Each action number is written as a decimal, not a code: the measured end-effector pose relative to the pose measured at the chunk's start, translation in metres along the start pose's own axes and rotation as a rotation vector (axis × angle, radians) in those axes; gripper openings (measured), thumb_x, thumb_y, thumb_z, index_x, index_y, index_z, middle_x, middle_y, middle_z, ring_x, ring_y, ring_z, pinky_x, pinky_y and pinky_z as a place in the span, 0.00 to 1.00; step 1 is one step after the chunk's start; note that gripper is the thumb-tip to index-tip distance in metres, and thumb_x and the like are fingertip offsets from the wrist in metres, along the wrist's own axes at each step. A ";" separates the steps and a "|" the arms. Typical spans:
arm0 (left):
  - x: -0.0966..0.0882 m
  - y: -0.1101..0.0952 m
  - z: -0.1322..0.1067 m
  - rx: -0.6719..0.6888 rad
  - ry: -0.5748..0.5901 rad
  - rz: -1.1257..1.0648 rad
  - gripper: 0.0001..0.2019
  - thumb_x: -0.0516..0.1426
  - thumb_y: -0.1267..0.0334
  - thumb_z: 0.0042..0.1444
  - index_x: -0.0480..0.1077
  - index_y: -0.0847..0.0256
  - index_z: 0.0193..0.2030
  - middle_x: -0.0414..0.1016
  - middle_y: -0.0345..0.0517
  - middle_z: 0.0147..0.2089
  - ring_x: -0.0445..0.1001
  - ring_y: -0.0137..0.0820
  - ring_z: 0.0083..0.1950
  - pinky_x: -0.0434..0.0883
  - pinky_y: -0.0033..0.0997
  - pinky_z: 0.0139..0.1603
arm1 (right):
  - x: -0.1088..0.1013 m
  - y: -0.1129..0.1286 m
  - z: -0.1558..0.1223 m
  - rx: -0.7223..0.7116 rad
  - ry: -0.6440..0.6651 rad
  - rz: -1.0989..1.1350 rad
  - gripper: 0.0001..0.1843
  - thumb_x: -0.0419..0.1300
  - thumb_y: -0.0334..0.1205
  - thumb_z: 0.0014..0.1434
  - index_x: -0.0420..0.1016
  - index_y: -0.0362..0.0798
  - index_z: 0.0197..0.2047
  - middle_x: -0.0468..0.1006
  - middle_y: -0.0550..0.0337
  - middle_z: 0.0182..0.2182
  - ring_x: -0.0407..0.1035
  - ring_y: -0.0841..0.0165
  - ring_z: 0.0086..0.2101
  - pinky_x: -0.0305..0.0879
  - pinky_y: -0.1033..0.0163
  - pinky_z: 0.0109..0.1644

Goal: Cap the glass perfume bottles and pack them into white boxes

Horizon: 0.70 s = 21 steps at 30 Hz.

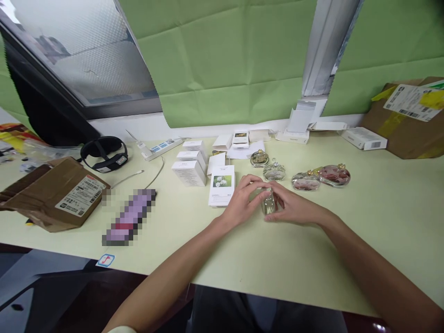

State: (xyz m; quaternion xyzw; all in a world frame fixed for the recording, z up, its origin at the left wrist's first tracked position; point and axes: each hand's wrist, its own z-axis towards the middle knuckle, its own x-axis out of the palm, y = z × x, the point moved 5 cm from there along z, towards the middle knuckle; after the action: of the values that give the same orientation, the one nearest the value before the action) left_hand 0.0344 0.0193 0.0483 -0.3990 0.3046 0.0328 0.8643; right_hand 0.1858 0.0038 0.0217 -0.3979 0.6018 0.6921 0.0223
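Both my hands meet over a small clear glass perfume bottle (268,202) standing on the pale table (381,212). My left hand (243,203) curls its fingers round the bottle's left side and top. My right hand (294,207) grips it from the right. Just left of my left hand lies a white box with a flower picture (222,185). Behind the hands stand several other round glass bottles: a gold-topped one (259,158), a clear one (274,172), a pinkish one (305,181) and a red one (335,175).
Stacked white boxes (190,172) sit at centre left, with more white cartons (294,125) along the back wall. A torn cardboard parcel (55,192) lies at left, another cardboard box (409,115) at far right. A power strip (163,147), cable and black headset (104,155) lie at back left.
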 end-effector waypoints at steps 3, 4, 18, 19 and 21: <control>-0.002 0.002 0.002 -0.032 0.036 -0.042 0.11 0.54 0.60 0.64 0.74 0.53 0.50 0.69 0.47 0.49 0.69 0.33 0.54 0.70 0.35 0.53 | 0.006 0.001 0.002 0.044 -0.064 -0.081 0.34 0.64 0.60 0.51 0.62 0.55 0.56 0.64 0.58 0.46 0.66 0.67 0.35 0.68 0.59 0.35; -0.002 0.002 0.002 -0.043 0.039 -0.057 0.11 0.54 0.60 0.64 0.74 0.53 0.50 0.69 0.47 0.49 0.69 0.33 0.53 0.70 0.35 0.52 | 0.007 0.002 0.002 0.060 -0.087 -0.120 0.34 0.63 0.62 0.50 0.62 0.55 0.55 0.64 0.57 0.47 0.67 0.66 0.34 0.68 0.59 0.34; -0.002 0.006 0.005 -0.161 0.082 -0.152 0.13 0.56 0.55 0.63 0.74 0.51 0.52 0.68 0.47 0.49 0.68 0.34 0.51 0.68 0.31 0.44 | 0.012 0.005 0.006 0.200 -0.338 -0.362 0.33 0.59 0.64 0.51 0.62 0.53 0.53 0.64 0.55 0.49 0.71 0.67 0.29 0.66 0.60 0.27; -0.002 0.005 0.005 -0.170 0.071 -0.142 0.13 0.57 0.55 0.61 0.74 0.51 0.51 0.69 0.47 0.48 0.68 0.34 0.51 0.68 0.31 0.44 | 0.013 0.005 0.006 0.203 -0.340 -0.369 0.33 0.58 0.64 0.51 0.61 0.52 0.54 0.64 0.55 0.49 0.70 0.68 0.29 0.66 0.60 0.27; -0.002 0.004 0.005 -0.174 0.044 -0.130 0.12 0.59 0.55 0.60 0.75 0.51 0.50 0.69 0.45 0.47 0.68 0.33 0.50 0.67 0.30 0.44 | 0.015 0.006 0.006 0.207 -0.341 -0.386 0.34 0.58 0.64 0.51 0.61 0.52 0.54 0.63 0.55 0.49 0.70 0.67 0.29 0.66 0.59 0.27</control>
State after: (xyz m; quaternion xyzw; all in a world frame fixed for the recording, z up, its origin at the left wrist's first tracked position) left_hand 0.0335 0.0263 0.0491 -0.4919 0.2929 -0.0060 0.8199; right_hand 0.1693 0.0011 0.0179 -0.3786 0.5699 0.6668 0.2953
